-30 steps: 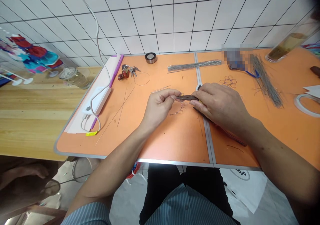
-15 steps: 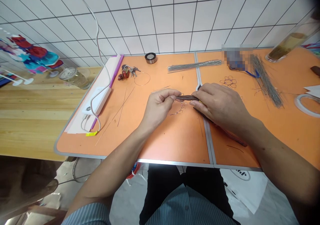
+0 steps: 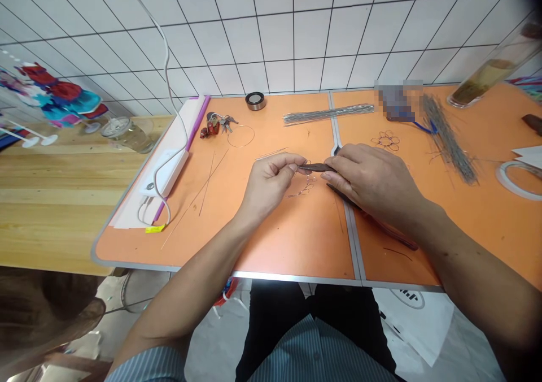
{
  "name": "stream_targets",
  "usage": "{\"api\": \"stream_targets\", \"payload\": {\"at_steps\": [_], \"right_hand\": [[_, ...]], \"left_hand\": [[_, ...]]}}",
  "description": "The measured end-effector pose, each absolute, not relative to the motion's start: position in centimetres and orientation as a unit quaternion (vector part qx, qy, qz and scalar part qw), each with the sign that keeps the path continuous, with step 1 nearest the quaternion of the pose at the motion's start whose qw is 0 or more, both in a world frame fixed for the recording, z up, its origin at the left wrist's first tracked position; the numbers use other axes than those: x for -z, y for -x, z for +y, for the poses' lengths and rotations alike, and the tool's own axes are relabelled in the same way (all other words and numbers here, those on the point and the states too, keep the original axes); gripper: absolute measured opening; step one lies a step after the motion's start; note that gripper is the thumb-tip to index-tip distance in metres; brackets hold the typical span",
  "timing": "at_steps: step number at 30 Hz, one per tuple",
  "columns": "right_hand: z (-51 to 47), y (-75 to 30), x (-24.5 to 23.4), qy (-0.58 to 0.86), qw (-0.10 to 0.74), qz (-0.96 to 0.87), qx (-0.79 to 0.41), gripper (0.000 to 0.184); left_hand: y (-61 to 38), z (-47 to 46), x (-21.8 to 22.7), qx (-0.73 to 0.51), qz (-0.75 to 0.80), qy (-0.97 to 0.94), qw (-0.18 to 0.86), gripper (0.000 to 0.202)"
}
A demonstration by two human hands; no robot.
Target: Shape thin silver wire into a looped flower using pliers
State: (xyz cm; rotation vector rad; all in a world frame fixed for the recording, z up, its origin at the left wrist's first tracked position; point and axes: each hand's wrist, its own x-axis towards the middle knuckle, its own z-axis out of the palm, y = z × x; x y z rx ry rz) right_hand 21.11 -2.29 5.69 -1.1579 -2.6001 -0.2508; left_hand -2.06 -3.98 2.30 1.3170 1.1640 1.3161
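On the orange table (image 3: 296, 241), my right hand (image 3: 372, 181) grips dark pliers (image 3: 315, 168); my left hand (image 3: 271, 187) pinches fine wire (image 3: 304, 187). A glass jar (image 3: 495, 68) holds amber liquid (image 3: 480, 82).

metal wire (image 3: 328, 113), matt orange tabletop (image 3: 296, 246), glossy white tiles (image 3: 292, 43).

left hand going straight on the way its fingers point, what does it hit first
Most likely the pliers held in the right hand: their tips sit right at the left hand's fingertips, though depth is hard to judge from this view.
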Motion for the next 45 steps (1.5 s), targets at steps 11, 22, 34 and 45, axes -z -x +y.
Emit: {"api": "stream_targets", "payload": {"at_steps": [11,22,34,45], "right_hand": [[-2.15,-21.18,-5.74,0.388,0.154,-0.903,0.107,0.043],[-2.25,-21.11,-5.7,0.388,0.144,-0.9,0.139,0.042],[-2.26,-21.02,-5.67,0.382,0.135,-0.9,0.16,0.041],[-2.43,-20.97,-5.79,0.388,0.132,-0.9,0.146,0.038]], "left_hand": [[2.08,-3.96,-2.38,-0.532,0.48,-0.533,0.449,0.015],[1.98,-3.99,-2.36,-0.533,0.473,-0.533,0.456,0.016],[2.06,-3.83,-2.06,-0.538,0.469,-0.539,0.447,0.016],[2.1,-3.74,-1.91,-0.542,0.464,-0.544,0.442,0.016]]}}
